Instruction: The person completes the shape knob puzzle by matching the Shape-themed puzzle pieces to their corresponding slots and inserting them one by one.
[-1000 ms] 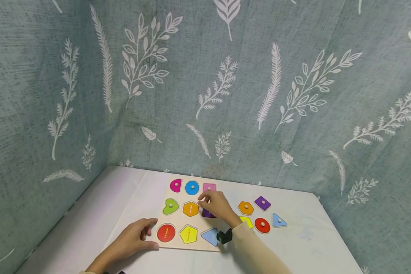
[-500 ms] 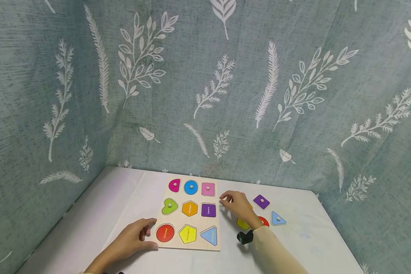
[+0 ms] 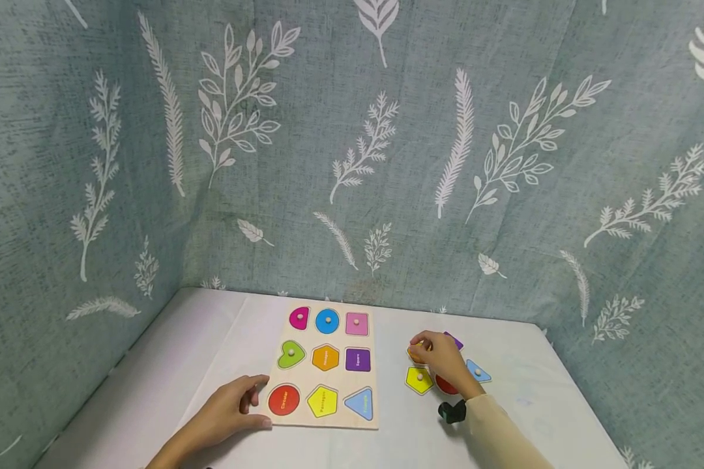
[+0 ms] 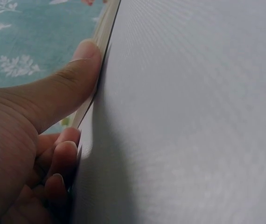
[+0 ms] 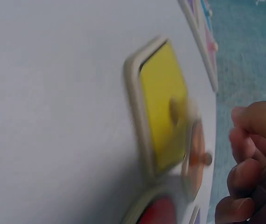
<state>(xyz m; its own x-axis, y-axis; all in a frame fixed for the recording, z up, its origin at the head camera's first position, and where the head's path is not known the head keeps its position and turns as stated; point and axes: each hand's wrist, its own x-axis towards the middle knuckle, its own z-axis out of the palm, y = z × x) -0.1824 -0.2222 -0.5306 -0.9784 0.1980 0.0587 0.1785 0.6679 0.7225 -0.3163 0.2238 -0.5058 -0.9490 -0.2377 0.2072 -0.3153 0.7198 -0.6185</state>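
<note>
Where the left hand (image 3: 229, 407) rests, thumb and forefinger spread apart, the left edge of the wooden board (image 3: 340, 378) is touched; farther right, on the white cloth (image 3: 399, 446), the orange hexagon piece (image 5: 197, 173) is overhung by the right hand (image 3: 444, 362), its thumb and forefinger close together, clear of the knob (image 5: 208, 159).

Grey-green backdrop (image 3: 305, 163) | white leaf print (image 3: 461, 137) | white table (image 3: 223, 332) in front

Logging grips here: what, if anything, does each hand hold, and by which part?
The left hand holds the puzzle board by its near left corner. The right hand holds nothing; it hovers near the orange hexagon piece.
</note>
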